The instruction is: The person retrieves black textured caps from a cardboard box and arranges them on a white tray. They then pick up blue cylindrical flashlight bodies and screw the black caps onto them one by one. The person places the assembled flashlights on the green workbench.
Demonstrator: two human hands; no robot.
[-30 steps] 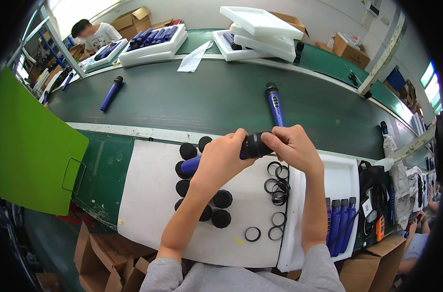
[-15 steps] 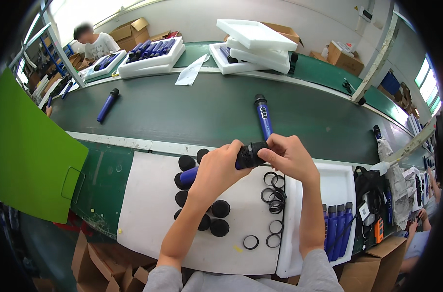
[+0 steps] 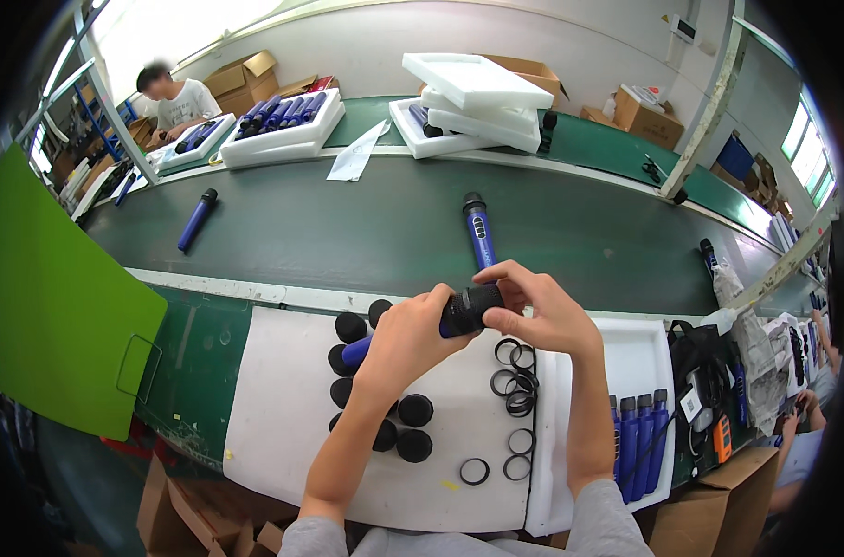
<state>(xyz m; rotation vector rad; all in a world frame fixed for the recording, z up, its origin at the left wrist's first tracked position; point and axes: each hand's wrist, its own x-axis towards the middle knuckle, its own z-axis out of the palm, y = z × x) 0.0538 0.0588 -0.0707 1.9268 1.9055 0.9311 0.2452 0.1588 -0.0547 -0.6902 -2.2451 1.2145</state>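
My left hand (image 3: 405,342) is wrapped round a blue microphone with a black mesh head (image 3: 473,310), held tilted above the work board. Its blue body passes under my palm and shows again to the left. The thumb and fingers of my right hand (image 3: 554,317) curve around the end of the head. Below my left forearm, several black microphone heads (image 3: 415,409) sit on the pale board (image 3: 278,408). Black rings (image 3: 475,472) lie on the board's right side. Just beyond my hands, another blue microphone (image 3: 480,237) rests on the dark green belt (image 3: 347,232).
At right, a white foam tray (image 3: 556,446) holds several blue microphone bodies (image 3: 637,446), with an orange device (image 3: 721,439) and black cables beside it. A third microphone (image 3: 197,221) lies on the belt's left. Foam trays (image 3: 477,84) stand behind. A person (image 3: 182,104) sits far left.
My right hand's fingers have loosened and spread a little around the microphone's head. The view has shifted slightly. My left hand keeps its hold.
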